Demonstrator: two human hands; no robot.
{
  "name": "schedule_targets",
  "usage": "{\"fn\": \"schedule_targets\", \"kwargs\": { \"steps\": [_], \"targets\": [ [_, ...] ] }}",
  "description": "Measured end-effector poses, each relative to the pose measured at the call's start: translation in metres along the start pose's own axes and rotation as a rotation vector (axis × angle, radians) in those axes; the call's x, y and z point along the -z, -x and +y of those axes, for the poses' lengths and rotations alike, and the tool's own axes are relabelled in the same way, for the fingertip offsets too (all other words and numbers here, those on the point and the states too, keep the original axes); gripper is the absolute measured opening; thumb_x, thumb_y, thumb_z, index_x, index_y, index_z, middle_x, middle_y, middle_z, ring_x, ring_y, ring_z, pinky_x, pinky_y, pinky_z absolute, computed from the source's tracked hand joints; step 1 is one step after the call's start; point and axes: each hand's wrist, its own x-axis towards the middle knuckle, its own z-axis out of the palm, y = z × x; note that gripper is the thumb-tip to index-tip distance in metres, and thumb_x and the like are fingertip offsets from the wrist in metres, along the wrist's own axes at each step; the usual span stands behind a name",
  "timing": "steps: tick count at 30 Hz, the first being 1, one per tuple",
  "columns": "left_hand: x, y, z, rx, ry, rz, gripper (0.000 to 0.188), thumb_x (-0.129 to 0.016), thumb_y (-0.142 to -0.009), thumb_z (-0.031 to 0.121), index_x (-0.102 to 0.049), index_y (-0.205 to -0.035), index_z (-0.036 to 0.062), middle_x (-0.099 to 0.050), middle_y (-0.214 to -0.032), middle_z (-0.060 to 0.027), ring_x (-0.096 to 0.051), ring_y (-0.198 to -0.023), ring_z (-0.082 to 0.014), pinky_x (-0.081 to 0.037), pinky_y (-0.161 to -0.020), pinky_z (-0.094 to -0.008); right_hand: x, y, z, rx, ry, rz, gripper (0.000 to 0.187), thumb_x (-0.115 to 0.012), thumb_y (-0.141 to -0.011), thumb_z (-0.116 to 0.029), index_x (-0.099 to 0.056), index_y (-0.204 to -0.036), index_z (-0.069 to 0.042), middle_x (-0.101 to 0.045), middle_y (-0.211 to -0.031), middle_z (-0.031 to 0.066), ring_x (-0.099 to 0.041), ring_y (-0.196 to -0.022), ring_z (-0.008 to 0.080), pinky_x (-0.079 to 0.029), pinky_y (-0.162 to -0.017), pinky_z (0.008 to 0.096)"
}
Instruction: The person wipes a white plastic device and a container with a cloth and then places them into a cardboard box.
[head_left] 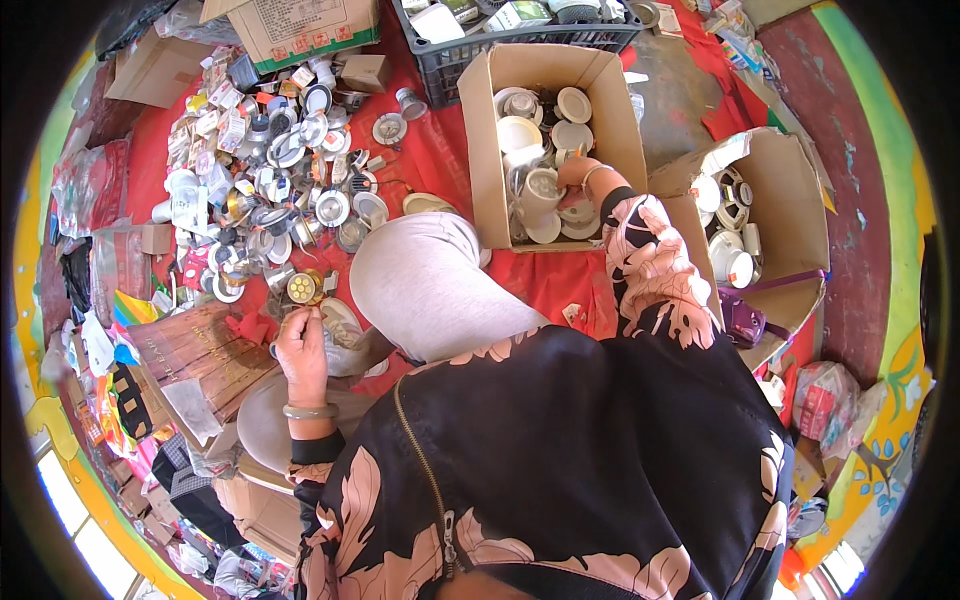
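My right hand [575,172] reaches into an open cardboard box [480,150] and grips the edge of a white cylindrical downlight [543,188]; part of its fingers is hidden. Round white lamps [573,105] lie around it in the box. To the left, my left hand [300,350] is raised with thumb and fingers pinched together. What they pinch, if anything, is too small to make out. Just beyond these fingertips is a gold spotlight [302,288] with several yellow LEDs on its face.
A big heap of mixed lamps [290,150] covers the red cloth [430,160] at the left. Behind the box stands a dark plastic crate [435,75] of lamps. A second carton [790,190] with white lamps is at the right. A wooden board [205,355] lies near my left hand.
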Motion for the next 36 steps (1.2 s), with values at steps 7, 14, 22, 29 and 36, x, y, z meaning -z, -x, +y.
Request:
{"fn": "schedule_targets", "kwargs": {
  "steps": [7, 14, 22, 29, 36],
  "targets": [
    [-0.001, 0.001, 0.000, -0.005, -0.001, -0.013, 0.009, -0.058, -0.081, 0.003, -0.059, -0.082, -0.0055, -0.061, -0.080, -0.0118, -0.057, -0.071, -0.0182, -0.044, -0.068, -0.0281, -0.013, -0.005, -0.027, -0.066, 0.492, -0.056, 0.024, -0.043, -0.076, -0.003, -0.061, -0.083, 0.010, -0.065, -0.080, 0.0221, -0.065, -0.065, 0.0238, -0.052, -0.061, 0.0361],
    [0.000, 0.002, -0.003, 0.015, -0.018, -0.017, 0.008, -0.058, -0.081, 0.003, -0.058, -0.080, -0.0053, -0.060, -0.078, -0.0113, -0.056, -0.070, -0.0181, -0.044, -0.067, -0.0280, -0.030, -0.049, -0.023, -0.157, 0.524, 0.100, 0.027, -0.043, -0.081, -0.004, -0.066, -0.070, 0.005, -0.067, -0.070, 0.0112, -0.063, -0.054, 0.0201, -0.051, -0.050, 0.0359],
    [-0.004, 0.000, 0.000, 0.011, -0.039, -0.047, 0.010, -0.058, -0.082, 0.005, -0.059, -0.081, -0.0049, -0.061, -0.078, -0.0111, -0.056, -0.070, -0.0171, -0.044, -0.067, -0.0275, -0.028, -0.035, -0.023, 0.020, 1.000, -0.023, 0.017, -0.055, -0.078, -0.008, -0.068, -0.072, 0.000, -0.067, -0.067, 0.0085, -0.061, -0.056, 0.0168, -0.048, -0.050, 0.0319],
    [-0.006, 0.000, -0.005, 0.001, -0.054, -0.055, 0.011, -0.058, -0.083, 0.006, -0.061, -0.084, -0.0045, -0.062, -0.080, -0.0091, -0.055, -0.072, -0.0138, -0.044, -0.069, -0.0255, -0.032, -0.001, -0.043, 0.144, 1.122, 0.018, 0.016, -0.059, -0.073, -0.013, -0.064, -0.061, -0.004, -0.061, -0.058, 0.0069, -0.056, -0.050, 0.0180, -0.042, -0.046, 0.0345],
    [-0.003, 0.003, -0.009, 0.027, -0.050, -0.040, 0.009, -0.058, -0.081, 0.004, -0.061, -0.082, -0.0038, -0.061, -0.079, -0.0099, -0.057, -0.072, -0.0166, -0.045, -0.069, -0.0264, 0.004, -0.050, -0.042, 0.201, 0.191, 0.208, 0.028, -0.057, -0.077, -0.025, -0.058, -0.061, -0.002, -0.056, -0.055, 0.0091, -0.052, -0.043, 0.0196, -0.042, -0.044, 0.0330]
  ]
}}
